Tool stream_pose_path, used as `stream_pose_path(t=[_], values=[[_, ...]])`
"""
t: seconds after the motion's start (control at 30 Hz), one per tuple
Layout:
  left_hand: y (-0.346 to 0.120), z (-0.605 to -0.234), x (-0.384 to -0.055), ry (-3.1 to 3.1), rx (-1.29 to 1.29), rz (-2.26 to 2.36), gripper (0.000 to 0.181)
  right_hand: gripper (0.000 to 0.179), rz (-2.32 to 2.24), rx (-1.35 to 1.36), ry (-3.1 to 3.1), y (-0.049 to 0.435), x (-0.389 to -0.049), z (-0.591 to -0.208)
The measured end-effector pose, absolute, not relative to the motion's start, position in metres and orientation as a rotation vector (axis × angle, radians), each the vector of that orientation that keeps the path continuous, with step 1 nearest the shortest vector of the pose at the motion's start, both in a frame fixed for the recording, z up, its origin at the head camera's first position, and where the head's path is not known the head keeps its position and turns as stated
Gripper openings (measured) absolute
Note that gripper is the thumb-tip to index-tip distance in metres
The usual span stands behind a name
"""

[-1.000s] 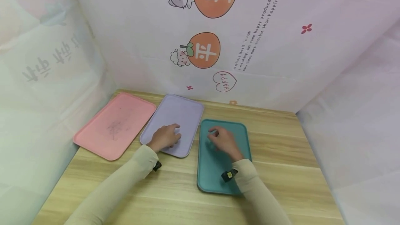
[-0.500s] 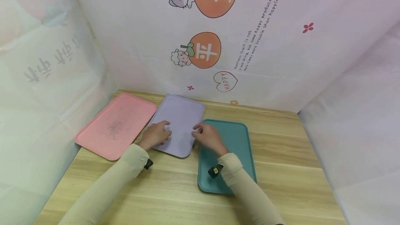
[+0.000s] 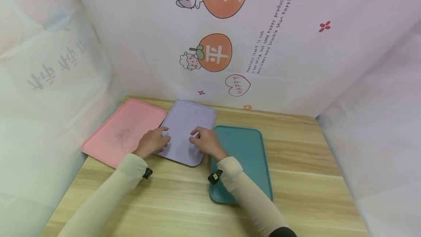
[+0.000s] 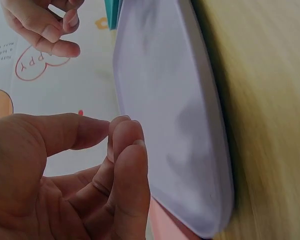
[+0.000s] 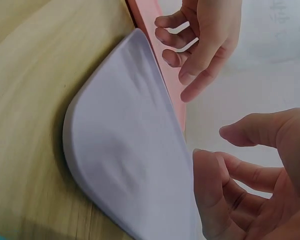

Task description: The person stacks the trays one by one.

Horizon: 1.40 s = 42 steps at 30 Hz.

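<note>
A lavender tray [image 3: 185,120] lies on the wooden table between a pink tray [image 3: 108,138] and a teal tray [image 3: 243,156]. Above the gap between the pink and lavender trays is my left hand [image 3: 151,143], its fingers loosely bent. My right hand [image 3: 206,142] hovers over the lavender tray's right side, fingers bent the same way. Neither hand holds anything. In the left wrist view the left thumb tip comes close to the fingertips [image 4: 127,135], apart from the lavender tray. The right wrist view shows a gap between the right thumb and fingers [image 5: 210,185].
The wooden table [image 3: 171,200] extends in front of the trays and to their right. A white printed cloth [image 3: 148,46] hangs behind it, and further cloth walls stand at both sides. The pink and lavender trays lie close together near the back edge.
Both hands have moved left. The right one went from above the teal tray to above the lavender tray; the left one went from the lavender tray towards the pink tray. The trays stayed put.
</note>
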<state>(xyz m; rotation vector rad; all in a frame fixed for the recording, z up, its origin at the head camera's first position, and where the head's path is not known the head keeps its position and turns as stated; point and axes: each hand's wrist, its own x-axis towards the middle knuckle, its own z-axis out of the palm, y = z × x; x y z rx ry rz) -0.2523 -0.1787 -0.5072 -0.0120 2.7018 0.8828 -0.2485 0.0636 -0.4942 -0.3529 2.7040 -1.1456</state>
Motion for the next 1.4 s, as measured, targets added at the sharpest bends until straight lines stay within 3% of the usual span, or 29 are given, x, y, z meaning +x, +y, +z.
stream_pose_path(t=[1.4], values=[[-0.295, -0.512, -0.240, 2.708, -0.180, 0.989, 0.067, 0.027, -1.089, -0.408, 2.594, 0.003, -0.248, -0.499]])
